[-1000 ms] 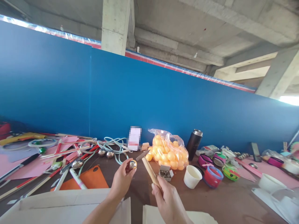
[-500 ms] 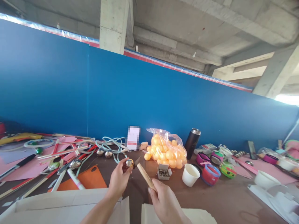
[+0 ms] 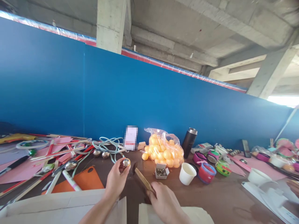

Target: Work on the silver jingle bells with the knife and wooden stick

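My left hand [image 3: 116, 178] is closed round a shiny silver ball [image 3: 126, 162], held up in the fingertips above the brown table. A small hammer [image 3: 143, 179] with a wooden handle is in my right hand [image 3: 165, 199], its fingers wrapped round the lower handle. The dark hammer head is just right of the ball, apart from it. Beyond my right hand stands a small open box [image 3: 161, 172] of little metal pieces, too small to name. A clear bag of orange balls [image 3: 163, 151] lies behind it.
A white cup [image 3: 187, 173] and a black bottle [image 3: 189, 141] stand right of the bag. Decorated round pots [image 3: 206, 172] sit further right. At left are pale tubing [image 3: 107, 144], an orange sheet [image 3: 87, 180], sticks and pens. White sheets lie under my forearms.
The hammer head has swung and drawn away from the ball, and its handle now slants lower. The silver ball stays in my left hand. The view has shifted slightly.
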`<action>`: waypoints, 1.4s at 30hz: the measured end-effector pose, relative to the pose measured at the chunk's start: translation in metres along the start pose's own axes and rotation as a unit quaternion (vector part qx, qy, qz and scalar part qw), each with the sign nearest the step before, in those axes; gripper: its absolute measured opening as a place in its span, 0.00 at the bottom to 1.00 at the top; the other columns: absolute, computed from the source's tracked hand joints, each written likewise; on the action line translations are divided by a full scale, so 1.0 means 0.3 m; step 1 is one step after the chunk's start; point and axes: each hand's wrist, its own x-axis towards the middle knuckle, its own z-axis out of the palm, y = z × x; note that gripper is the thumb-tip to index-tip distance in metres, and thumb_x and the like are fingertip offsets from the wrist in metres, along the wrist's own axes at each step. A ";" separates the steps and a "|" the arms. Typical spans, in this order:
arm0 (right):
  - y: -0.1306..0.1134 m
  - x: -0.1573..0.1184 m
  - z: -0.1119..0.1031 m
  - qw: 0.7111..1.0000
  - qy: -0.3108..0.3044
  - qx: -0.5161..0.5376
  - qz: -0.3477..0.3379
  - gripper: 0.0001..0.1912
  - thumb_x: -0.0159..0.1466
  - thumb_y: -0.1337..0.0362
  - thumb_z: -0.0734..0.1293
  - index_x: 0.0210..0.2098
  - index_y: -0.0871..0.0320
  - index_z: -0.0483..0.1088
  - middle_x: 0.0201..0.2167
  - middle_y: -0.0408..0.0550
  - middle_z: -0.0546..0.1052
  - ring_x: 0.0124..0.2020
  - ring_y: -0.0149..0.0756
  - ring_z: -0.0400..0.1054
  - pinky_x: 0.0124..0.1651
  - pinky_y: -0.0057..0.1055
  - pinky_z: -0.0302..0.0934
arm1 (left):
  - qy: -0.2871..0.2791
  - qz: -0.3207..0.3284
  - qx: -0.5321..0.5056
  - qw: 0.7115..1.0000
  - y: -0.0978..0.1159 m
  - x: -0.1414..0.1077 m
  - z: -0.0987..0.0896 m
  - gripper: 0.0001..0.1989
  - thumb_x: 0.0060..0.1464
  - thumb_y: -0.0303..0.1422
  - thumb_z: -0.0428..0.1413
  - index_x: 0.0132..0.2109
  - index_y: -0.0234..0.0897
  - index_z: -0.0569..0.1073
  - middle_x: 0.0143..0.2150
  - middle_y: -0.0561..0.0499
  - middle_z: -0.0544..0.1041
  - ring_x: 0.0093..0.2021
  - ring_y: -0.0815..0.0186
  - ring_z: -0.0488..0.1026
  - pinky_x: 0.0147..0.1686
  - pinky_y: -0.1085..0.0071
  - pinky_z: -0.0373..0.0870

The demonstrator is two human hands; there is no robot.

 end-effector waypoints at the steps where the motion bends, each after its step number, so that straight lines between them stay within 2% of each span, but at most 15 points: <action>1: 0.002 0.001 -0.007 1.000 0.005 -0.005 0.002 0.08 0.61 0.64 0.60 0.26 0.54 0.66 0.26 0.45 0.76 0.27 0.36 0.70 0.25 0.25 0.48 | 0.000 0.002 0.001 1.000 -0.004 0.001 0.000 0.22 0.45 0.43 0.53 0.48 0.39 0.67 0.41 0.49 0.77 0.36 0.64 0.75 0.37 0.71 0.70; 9: 0.029 0.013 -0.019 0.999 0.027 0.018 0.002 0.11 0.61 0.63 0.60 0.26 0.53 0.70 0.26 0.43 0.76 0.26 0.32 0.69 0.26 0.24 0.50 | -0.001 0.000 0.041 0.999 0.004 0.001 -0.008 0.20 0.46 0.41 0.52 0.47 0.40 0.67 0.42 0.50 0.76 0.39 0.63 0.74 0.40 0.70 0.69; 11: 0.043 0.026 -0.023 0.997 0.071 0.036 0.017 0.12 0.63 0.63 0.58 0.28 0.52 0.71 0.29 0.41 0.76 0.30 0.33 0.70 0.30 0.24 0.53 | 0.001 0.002 0.044 0.999 0.014 -0.003 -0.009 0.20 0.46 0.41 0.52 0.47 0.40 0.68 0.42 0.50 0.77 0.39 0.63 0.74 0.40 0.70 0.68; 14: 0.078 0.053 -0.032 0.982 0.167 0.038 0.079 0.13 0.64 0.63 0.55 0.36 0.50 0.71 0.36 0.41 0.76 0.36 0.34 0.70 0.34 0.26 0.57 | 0.004 0.000 0.046 0.999 0.024 -0.006 -0.010 0.20 0.45 0.41 0.52 0.47 0.40 0.68 0.41 0.50 0.77 0.39 0.63 0.75 0.40 0.71 0.68; 16: 0.105 0.072 -0.034 0.977 0.185 0.028 0.099 0.13 0.64 0.63 0.55 0.38 0.51 0.71 0.39 0.44 0.75 0.39 0.36 0.69 0.36 0.28 0.58 | 0.007 -0.001 0.047 0.999 0.025 -0.005 -0.010 0.20 0.46 0.41 0.52 0.47 0.40 0.68 0.41 0.50 0.77 0.39 0.63 0.75 0.40 0.71 0.68; 22: 0.164 0.101 -0.010 0.973 0.189 -0.001 0.133 0.13 0.62 0.64 0.56 0.38 0.51 0.71 0.37 0.45 0.74 0.38 0.37 0.69 0.34 0.28 0.58 | -0.003 -0.018 0.033 0.999 0.013 0.006 -0.011 0.23 0.45 0.44 0.53 0.47 0.39 0.67 0.41 0.49 0.77 0.37 0.62 0.75 0.39 0.69 0.69; 26: 0.185 0.114 0.006 0.972 0.185 -0.017 0.145 0.13 0.62 0.63 0.56 0.38 0.50 0.72 0.38 0.45 0.74 0.37 0.37 0.69 0.31 0.28 0.56 | 0.006 -0.007 0.020 1.000 0.007 0.005 -0.004 0.23 0.45 0.45 0.54 0.47 0.39 0.68 0.40 0.49 0.78 0.36 0.62 0.75 0.38 0.68 0.68; 30: 0.189 0.137 0.024 0.973 0.178 -0.027 0.147 0.11 0.61 0.62 0.59 0.36 0.50 0.72 0.36 0.45 0.73 0.37 0.38 0.69 0.31 0.28 0.54 | 0.001 0.010 0.012 1.000 0.006 -0.003 0.006 0.22 0.45 0.44 0.54 0.47 0.39 0.68 0.41 0.49 0.77 0.38 0.62 0.75 0.41 0.68 0.68; 36: 0.181 0.159 0.039 0.972 0.174 -0.016 0.155 0.08 0.59 0.63 0.60 0.30 0.50 0.71 0.34 0.45 0.73 0.34 0.38 0.68 0.26 0.28 0.49 | -0.016 0.022 0.011 1.000 0.010 -0.012 0.013 0.22 0.45 0.44 0.54 0.47 0.39 0.68 0.41 0.49 0.77 0.39 0.62 0.74 0.42 0.67 0.68; 40: 0.176 0.156 0.037 0.970 0.194 0.015 0.147 0.07 0.58 0.64 0.61 0.26 0.52 0.69 0.31 0.45 0.72 0.32 0.38 0.67 0.27 0.28 0.49 | -0.018 0.023 0.016 0.999 0.005 -0.011 0.013 0.22 0.45 0.44 0.54 0.47 0.39 0.68 0.41 0.49 0.77 0.39 0.62 0.74 0.41 0.67 0.68; 42: 0.173 0.155 0.032 0.966 0.213 0.043 0.139 0.07 0.59 0.64 0.60 0.27 0.52 0.68 0.32 0.46 0.72 0.32 0.39 0.67 0.28 0.30 0.51 | -0.017 0.024 0.016 0.999 0.007 -0.010 0.011 0.22 0.45 0.44 0.54 0.47 0.39 0.68 0.41 0.49 0.77 0.39 0.62 0.74 0.42 0.66 0.68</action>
